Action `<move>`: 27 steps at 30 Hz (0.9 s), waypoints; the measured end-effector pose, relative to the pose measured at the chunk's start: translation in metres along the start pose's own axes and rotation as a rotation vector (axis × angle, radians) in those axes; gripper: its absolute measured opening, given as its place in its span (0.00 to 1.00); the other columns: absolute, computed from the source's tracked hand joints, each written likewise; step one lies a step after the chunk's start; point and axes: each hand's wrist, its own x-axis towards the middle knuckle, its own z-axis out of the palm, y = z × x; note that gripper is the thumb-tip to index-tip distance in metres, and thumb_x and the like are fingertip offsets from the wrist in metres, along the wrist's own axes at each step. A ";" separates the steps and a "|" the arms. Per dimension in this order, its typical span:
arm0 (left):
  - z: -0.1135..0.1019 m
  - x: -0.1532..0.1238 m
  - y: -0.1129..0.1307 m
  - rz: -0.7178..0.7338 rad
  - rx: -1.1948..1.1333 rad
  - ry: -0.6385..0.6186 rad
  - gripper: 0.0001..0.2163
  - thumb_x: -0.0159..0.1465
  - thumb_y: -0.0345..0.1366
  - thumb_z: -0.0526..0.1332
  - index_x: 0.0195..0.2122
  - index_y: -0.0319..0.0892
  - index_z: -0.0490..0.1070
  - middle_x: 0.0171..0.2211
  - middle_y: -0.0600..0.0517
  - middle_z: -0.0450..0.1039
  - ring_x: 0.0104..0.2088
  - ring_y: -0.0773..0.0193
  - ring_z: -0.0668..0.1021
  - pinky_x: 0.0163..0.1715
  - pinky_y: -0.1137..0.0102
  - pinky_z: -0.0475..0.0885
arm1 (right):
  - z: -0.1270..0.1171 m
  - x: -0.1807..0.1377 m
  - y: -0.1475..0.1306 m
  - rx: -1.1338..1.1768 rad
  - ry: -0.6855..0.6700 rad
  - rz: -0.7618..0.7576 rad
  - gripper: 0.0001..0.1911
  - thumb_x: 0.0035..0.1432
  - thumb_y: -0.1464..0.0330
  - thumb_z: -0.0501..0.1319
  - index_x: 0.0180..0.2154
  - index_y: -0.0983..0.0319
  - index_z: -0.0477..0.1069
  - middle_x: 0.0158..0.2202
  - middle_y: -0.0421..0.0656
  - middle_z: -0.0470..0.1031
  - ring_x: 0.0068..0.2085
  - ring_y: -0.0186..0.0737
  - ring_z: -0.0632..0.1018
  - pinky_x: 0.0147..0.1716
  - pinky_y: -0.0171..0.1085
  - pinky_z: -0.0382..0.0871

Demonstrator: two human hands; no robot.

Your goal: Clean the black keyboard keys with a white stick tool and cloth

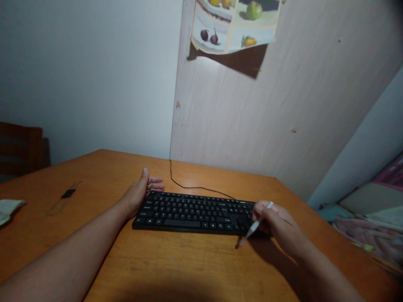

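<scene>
Pale plaster makes up the wall on one side, with a wood-grain panel beside it; below them spreads an orange-brown wooden tabletop, offering a flat, firm base for the things on it; rumpled bedding lies beyond its right edge, and a wooden chair stands past its left; a fruit-picture poster hangs on the panel, its lower edge bowed outward, probably because it is fastened mainly higher up; the black full-size keyboard lies flat near the middle of the tabletop, space bar towards the person, so that both ends come within easy reach; the left hand stands on edge at its left end, thumb raised, its grip spread and holding nothing, seemingly to steady that end, though I cannot tell how firmly it touches; the right hand, over the number-pad end, has its grip pinching a slim white pen-like tool, slanted so that its blurred tip points down past the keyboard's near edge; a pale cloth or paper sits at far left; a thin black cable trails behind the keyboard, out of both hands' way; smallest is a black clip-like object with thin loops, well apart.
</scene>
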 end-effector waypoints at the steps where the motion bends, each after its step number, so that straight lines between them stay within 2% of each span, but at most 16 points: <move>1: -0.001 0.001 -0.001 0.004 -0.001 -0.003 0.39 0.61 0.70 0.45 0.45 0.36 0.74 0.39 0.41 0.80 0.38 0.51 0.82 0.37 0.62 0.75 | 0.001 0.002 -0.001 -0.002 0.051 -0.001 0.20 0.65 0.54 0.54 0.27 0.60 0.69 0.22 0.38 0.65 0.25 0.36 0.65 0.24 0.35 0.58; 4: -0.003 0.004 -0.003 0.016 0.000 -0.023 0.39 0.61 0.70 0.46 0.45 0.36 0.74 0.38 0.41 0.80 0.40 0.51 0.82 0.37 0.62 0.75 | 0.009 0.009 -0.003 -0.015 0.153 -0.054 0.20 0.65 0.53 0.55 0.31 0.60 0.73 0.26 0.41 0.70 0.29 0.38 0.70 0.28 0.35 0.62; 9: -0.005 0.007 -0.006 0.019 0.000 -0.039 0.39 0.61 0.70 0.45 0.47 0.36 0.74 0.38 0.41 0.80 0.41 0.50 0.82 0.39 0.61 0.75 | 0.029 0.015 0.000 -0.038 0.108 -0.124 0.20 0.63 0.51 0.59 0.38 0.61 0.77 0.36 0.46 0.78 0.37 0.43 0.75 0.35 0.38 0.67; 12: -0.005 0.007 -0.007 0.033 0.003 -0.033 0.39 0.61 0.70 0.45 0.46 0.36 0.74 0.38 0.40 0.80 0.42 0.50 0.82 0.40 0.60 0.75 | 0.029 0.014 0.003 -0.042 0.065 -0.072 0.21 0.63 0.50 0.58 0.32 0.61 0.75 0.28 0.43 0.75 0.30 0.41 0.73 0.29 0.37 0.65; 15: -0.005 0.008 -0.009 0.045 0.013 -0.040 0.40 0.61 0.70 0.45 0.46 0.36 0.74 0.39 0.40 0.80 0.42 0.49 0.81 0.41 0.59 0.75 | 0.021 0.013 0.003 -0.044 0.118 -0.025 0.22 0.65 0.50 0.55 0.29 0.60 0.71 0.20 0.38 0.65 0.23 0.37 0.66 0.23 0.35 0.58; 20: -0.004 0.008 -0.009 0.045 0.010 -0.039 0.40 0.61 0.71 0.45 0.46 0.36 0.75 0.38 0.40 0.80 0.42 0.49 0.81 0.39 0.60 0.75 | 0.018 0.013 0.002 -0.206 0.189 -0.096 0.22 0.67 0.52 0.54 0.29 0.60 0.70 0.25 0.39 0.68 0.27 0.38 0.69 0.27 0.36 0.60; 27: -0.002 0.005 -0.007 0.029 0.012 -0.046 0.41 0.60 0.71 0.44 0.47 0.36 0.74 0.39 0.40 0.80 0.42 0.49 0.81 0.39 0.60 0.74 | 0.031 0.019 -0.012 -0.424 0.039 -0.228 0.24 0.70 0.54 0.50 0.27 0.60 0.70 0.25 0.40 0.69 0.28 0.37 0.70 0.30 0.37 0.61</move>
